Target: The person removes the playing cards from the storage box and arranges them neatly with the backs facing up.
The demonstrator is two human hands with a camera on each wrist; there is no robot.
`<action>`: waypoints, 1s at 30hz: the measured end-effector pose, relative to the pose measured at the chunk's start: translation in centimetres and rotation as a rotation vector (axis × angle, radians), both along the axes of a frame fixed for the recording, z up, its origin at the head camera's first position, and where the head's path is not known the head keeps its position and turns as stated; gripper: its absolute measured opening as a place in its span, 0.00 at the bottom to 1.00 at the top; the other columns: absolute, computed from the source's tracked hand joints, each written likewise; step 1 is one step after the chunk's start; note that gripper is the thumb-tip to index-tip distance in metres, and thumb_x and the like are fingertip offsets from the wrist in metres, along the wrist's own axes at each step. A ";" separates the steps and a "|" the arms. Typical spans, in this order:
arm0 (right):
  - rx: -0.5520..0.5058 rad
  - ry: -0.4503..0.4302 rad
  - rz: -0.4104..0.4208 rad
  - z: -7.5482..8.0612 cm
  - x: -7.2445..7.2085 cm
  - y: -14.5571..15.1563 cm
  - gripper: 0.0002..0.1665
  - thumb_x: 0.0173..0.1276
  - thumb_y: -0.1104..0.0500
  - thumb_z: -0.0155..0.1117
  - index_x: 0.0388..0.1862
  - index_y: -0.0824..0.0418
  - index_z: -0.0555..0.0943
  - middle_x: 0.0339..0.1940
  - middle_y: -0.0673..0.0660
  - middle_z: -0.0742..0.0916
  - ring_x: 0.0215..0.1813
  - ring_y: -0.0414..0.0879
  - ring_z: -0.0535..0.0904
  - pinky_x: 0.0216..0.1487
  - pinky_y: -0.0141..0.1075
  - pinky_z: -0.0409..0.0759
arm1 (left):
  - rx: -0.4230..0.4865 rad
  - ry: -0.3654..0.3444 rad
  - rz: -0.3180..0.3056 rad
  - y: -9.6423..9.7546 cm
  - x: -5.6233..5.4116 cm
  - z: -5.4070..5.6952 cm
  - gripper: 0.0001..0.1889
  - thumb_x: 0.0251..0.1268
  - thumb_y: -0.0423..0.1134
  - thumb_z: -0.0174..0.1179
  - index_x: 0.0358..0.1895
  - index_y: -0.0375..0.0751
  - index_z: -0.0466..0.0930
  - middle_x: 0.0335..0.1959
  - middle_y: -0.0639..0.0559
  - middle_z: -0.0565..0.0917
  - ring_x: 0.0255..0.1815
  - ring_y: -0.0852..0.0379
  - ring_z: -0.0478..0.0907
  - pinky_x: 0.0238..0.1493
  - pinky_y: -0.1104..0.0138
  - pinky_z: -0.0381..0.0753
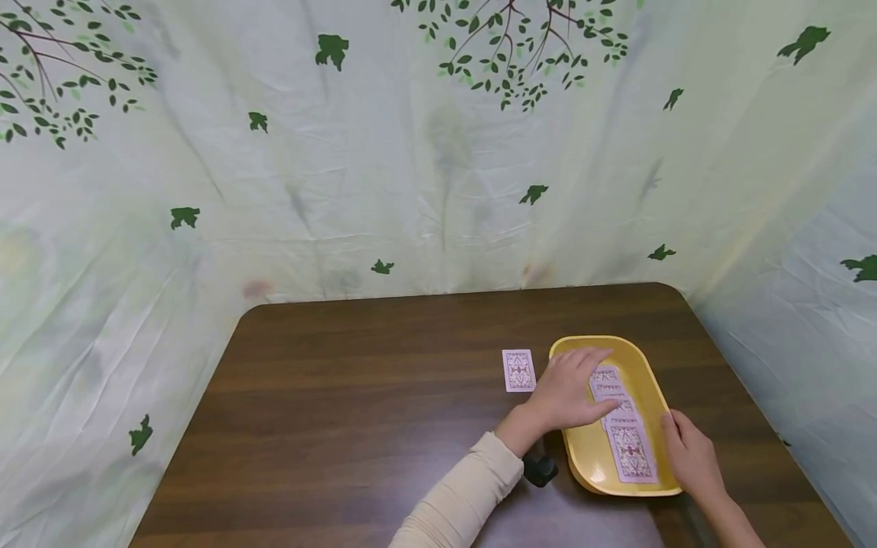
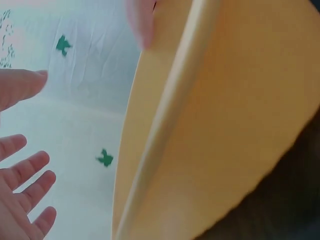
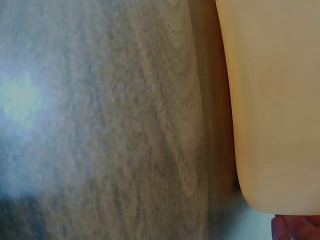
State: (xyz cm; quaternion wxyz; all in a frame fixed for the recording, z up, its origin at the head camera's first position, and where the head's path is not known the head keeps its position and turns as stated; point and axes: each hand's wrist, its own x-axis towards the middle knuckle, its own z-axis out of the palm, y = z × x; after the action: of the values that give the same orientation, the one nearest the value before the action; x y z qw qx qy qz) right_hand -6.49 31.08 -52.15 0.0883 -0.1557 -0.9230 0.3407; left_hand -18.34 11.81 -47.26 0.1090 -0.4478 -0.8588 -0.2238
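Note:
A yellow tray [image 1: 582,457] is on the right part of the table, its outer side filling much of both wrist views. In it, several playing cards [image 1: 632,453] overlap in a slanting row, patterned backs up. My left hand [image 1: 570,388] is over the tray's left side with thumb and fingers spread, holding nothing; the left wrist view shows those fingers [image 2: 35,187] apart. My right hand [image 1: 693,454] grips the tray's right rim, thumb on top. One more playing card [image 1: 518,371] lies back up on the table, just left of the tray.
The brown wooden table [image 1: 329,426] stretches away to the left. A pale curtain [image 1: 411,167] with printed leaves hangs behind and beside it. A small black device [image 1: 540,470] sits at my left wrist, near the tray's left edge.

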 end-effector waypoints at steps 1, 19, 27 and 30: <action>0.000 -0.001 0.000 0.0 0.0 0.0 0.27 0.76 0.52 0.34 0.54 0.74 0.68 0.40 0.72 0.78 0.36 0.59 0.73 0.36 0.51 0.70 | -0.013 0.003 -0.010 0.3 0.3 0.0 0.38 0.53 0.60 0.59 0.66 0.48 0.62 0.59 0.57 0.70 0.60 0.62 0.64 0.57 0.67 0.61; 0.016 0.063 0.014 0.1 0.1 -0.1 0.23 0.75 0.55 0.37 0.51 0.74 0.70 0.42 0.75 0.78 0.39 0.65 0.74 0.37 0.55 0.70 | -0.420 -0.097 -0.059 3.8 3.7 -1.8 0.48 0.47 0.68 0.58 0.70 0.50 0.55 0.65 0.62 0.62 0.65 0.66 0.56 0.56 0.68 0.60; 0.036 0.099 0.016 -0.1 0.1 -0.1 0.22 0.75 0.57 0.38 0.49 0.74 0.71 0.39 0.74 0.79 0.36 0.63 0.75 0.35 0.54 0.70 | -0.623 -0.094 -0.021 5.1 4.8 -2.8 0.46 0.41 0.74 0.55 0.67 0.57 0.60 0.66 0.65 0.60 0.66 0.67 0.52 0.60 0.65 0.58; 0.038 0.098 0.014 -0.1 0.0 -0.1 0.21 0.75 0.57 0.39 0.48 0.74 0.72 0.38 0.73 0.79 0.35 0.62 0.74 0.34 0.53 0.70 | -0.642 -0.070 -0.002 5.5 5.1 -3.5 0.47 0.39 0.75 0.56 0.66 0.57 0.63 0.65 0.61 0.61 0.65 0.65 0.54 0.58 0.65 0.59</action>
State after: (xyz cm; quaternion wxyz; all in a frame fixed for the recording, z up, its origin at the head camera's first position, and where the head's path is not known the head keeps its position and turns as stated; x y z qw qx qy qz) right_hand -6.46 31.02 -52.21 0.1341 -0.1306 -0.9249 0.3310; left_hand -13.22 17.28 -50.77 -0.0677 -0.4522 -0.8883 0.0433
